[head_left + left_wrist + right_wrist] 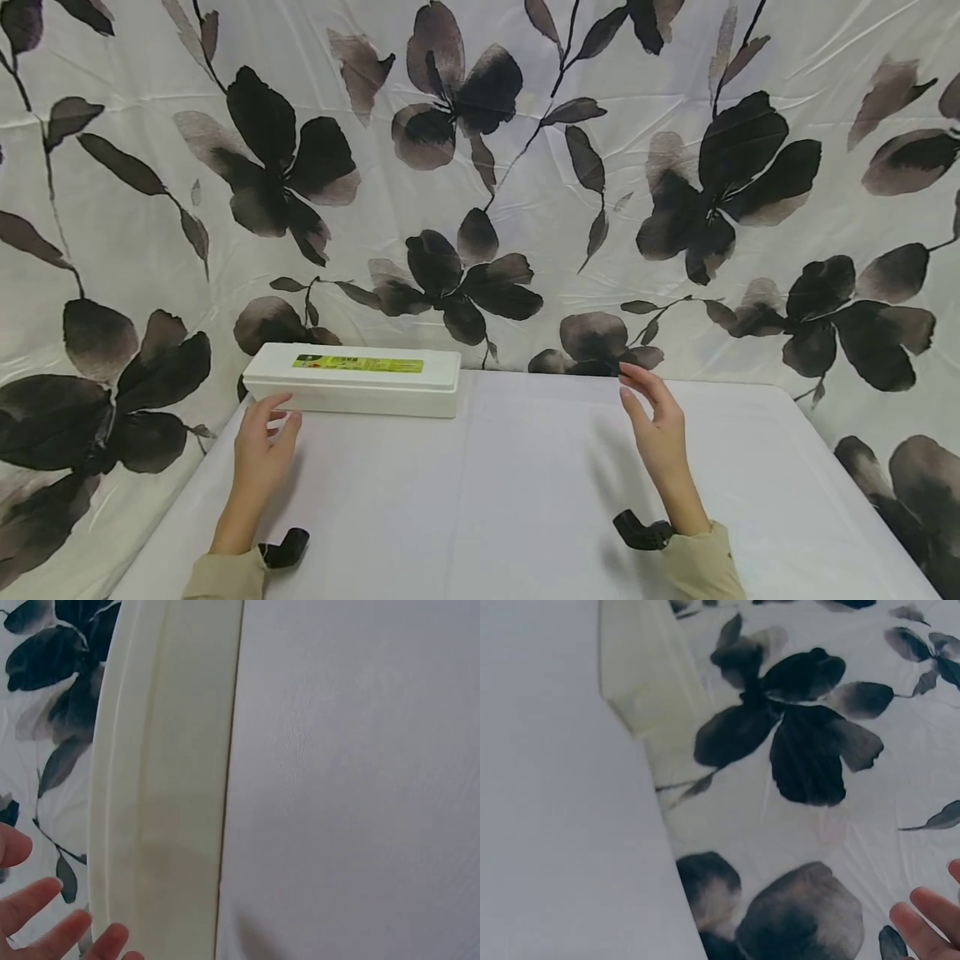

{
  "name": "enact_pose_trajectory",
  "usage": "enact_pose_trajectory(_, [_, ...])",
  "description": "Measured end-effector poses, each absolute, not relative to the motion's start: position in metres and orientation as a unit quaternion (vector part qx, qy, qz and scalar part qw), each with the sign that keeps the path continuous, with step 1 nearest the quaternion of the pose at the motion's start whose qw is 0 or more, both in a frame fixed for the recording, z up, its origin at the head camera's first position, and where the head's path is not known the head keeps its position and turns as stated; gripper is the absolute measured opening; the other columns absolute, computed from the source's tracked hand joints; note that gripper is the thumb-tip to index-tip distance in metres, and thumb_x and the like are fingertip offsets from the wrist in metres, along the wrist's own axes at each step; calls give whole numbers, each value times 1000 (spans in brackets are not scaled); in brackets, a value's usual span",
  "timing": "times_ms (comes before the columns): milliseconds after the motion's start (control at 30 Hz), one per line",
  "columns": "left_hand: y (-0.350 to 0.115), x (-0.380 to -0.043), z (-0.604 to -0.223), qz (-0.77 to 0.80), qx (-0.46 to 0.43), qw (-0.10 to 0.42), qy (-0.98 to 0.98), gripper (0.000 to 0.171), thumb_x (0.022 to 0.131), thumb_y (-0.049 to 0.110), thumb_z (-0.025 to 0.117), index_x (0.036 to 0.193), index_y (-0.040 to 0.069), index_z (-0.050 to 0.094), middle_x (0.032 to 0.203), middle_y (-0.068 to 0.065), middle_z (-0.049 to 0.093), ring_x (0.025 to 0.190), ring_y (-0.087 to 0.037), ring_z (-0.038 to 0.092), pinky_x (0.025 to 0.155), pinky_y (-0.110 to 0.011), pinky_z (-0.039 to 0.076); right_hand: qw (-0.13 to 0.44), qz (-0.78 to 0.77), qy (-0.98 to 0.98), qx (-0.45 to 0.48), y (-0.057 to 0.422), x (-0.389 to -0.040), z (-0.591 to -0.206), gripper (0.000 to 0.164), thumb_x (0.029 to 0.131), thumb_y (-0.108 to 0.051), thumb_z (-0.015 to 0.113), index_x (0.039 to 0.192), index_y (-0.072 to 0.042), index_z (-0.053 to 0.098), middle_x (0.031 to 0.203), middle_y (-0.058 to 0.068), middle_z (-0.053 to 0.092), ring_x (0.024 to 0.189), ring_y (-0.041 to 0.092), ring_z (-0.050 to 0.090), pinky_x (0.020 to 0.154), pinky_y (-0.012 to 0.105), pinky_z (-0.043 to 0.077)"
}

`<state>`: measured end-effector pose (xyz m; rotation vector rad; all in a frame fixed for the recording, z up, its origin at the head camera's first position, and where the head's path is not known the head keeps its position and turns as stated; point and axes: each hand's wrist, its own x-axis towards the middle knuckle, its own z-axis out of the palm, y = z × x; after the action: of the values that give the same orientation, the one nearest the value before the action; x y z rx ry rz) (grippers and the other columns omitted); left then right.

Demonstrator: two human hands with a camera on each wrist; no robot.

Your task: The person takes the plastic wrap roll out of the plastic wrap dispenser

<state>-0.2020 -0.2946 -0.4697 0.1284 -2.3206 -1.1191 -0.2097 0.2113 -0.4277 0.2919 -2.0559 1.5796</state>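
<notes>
A long white lidded box lies at the back left of the table, with a yellow-green label on its lid. My left hand is in front of the box's left end, fingers loosely bent and holding nothing. In the left wrist view, its spread fingertips appear beside the pale box wall. Over the right part of the table, my right hand is raised with relaxed fingers and nothing in its grasp. Only a few of its fingers show in the right wrist view.
A white table spreads out under both hands. Behind it hangs a white cloth printed with dark flowers. Black devices are strapped at both wrists, beside beige sleeves.
</notes>
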Motion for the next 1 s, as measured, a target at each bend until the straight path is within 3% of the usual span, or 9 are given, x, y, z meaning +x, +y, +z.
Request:
enact_pose_trajectory(133, [-300,-206,-469,-430,82,275,-856,44,99,9,54,140,-3,45,136,-28,40,118,-45,48,87,-51,40,228,667,-700,110,201,-217,-427,34,102,-4,53,135,3,53,134,20,56,121,24,56,101,20,41])
enact_pose_trajectory(233, [-304,-209,-468,-446,118,255,-850,52,102,16,50,148,-1,33,142,-28,32,125,-44,41,92,-51,38,210,708,-667,99,194,-223,-429,35,103,-7,51,137,4,51,135,21,55,118,21,60,103,23,39])
enact_pose_trajectory(400, [-313,-217,-465,-488,158,213,-831,63,106,26,39,156,4,8,153,-25,13,137,-45,25,104,-58,31,184,755,-622,99,181,-236,-435,36,105,-8,48,138,5,47,139,21,52,116,18,60,107,31,35])
enact_pose_trajectory(533, [-320,-223,-465,-504,169,186,-826,68,106,30,34,157,6,-4,158,-23,3,143,-46,15,110,-63,23,167,770,-608,94,168,-244,-440,37,106,-9,45,140,4,44,141,21,50,119,22,58,107,34,34])
enact_pose_trajectory(833, [-331,-228,-473,-552,179,171,-796,67,106,28,30,156,2,-7,161,-24,-3,147,-47,9,114,-61,14,131,803,-574,93,134,-261,-451,39,107,-9,41,143,5,38,144,22,44,126,23,52,114,42,26])
enact_pose_trajectory(1000, [-331,-231,-480,-585,180,155,-775,68,106,32,28,157,8,-11,164,-16,-10,149,-41,0,116,-57,9,114,822,-550,92,117,-267,-457,41,106,-7,38,145,7,33,149,25,37,137,36,39,117,44,20])
